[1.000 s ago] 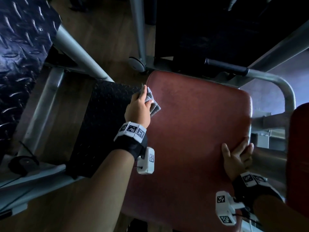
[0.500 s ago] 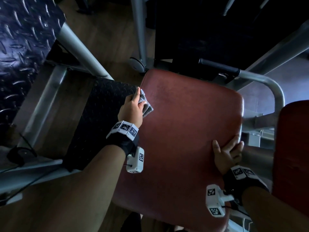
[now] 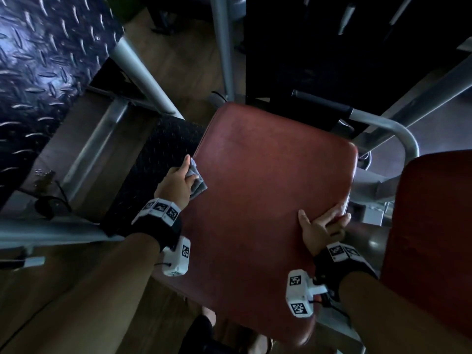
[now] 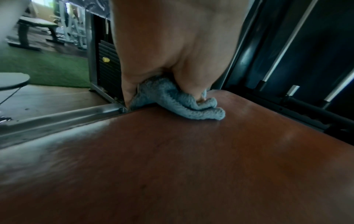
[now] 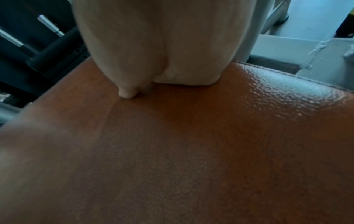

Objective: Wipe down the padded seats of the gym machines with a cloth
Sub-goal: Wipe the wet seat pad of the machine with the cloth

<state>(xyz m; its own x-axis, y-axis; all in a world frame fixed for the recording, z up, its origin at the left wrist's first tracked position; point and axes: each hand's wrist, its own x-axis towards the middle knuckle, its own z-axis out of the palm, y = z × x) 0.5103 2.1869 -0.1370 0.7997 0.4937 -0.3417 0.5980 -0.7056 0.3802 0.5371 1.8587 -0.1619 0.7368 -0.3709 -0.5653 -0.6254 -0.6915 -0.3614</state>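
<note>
You are holding the bunched grey cloth (image 3: 196,178) with your left hand (image 3: 176,183), fingers clamped round it, and it is now sitting lower down the left edge of the red padded seat (image 3: 268,200) than a second ago — the wipe is working along that side. Your right hand (image 3: 320,227) is still bracing the right edge, fingers curled over it. No readable writing — only coded wrist markers.

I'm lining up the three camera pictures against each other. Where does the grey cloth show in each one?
Head: cloth sits left of centre, gripped by the left hand at the red seat's left edge.
Left wrist: cloth sits above centre, bunched under the fingers on the seat.
Right wrist: not in it; only the right hand on the seat.
Shared landmark: the red seat.
</note>
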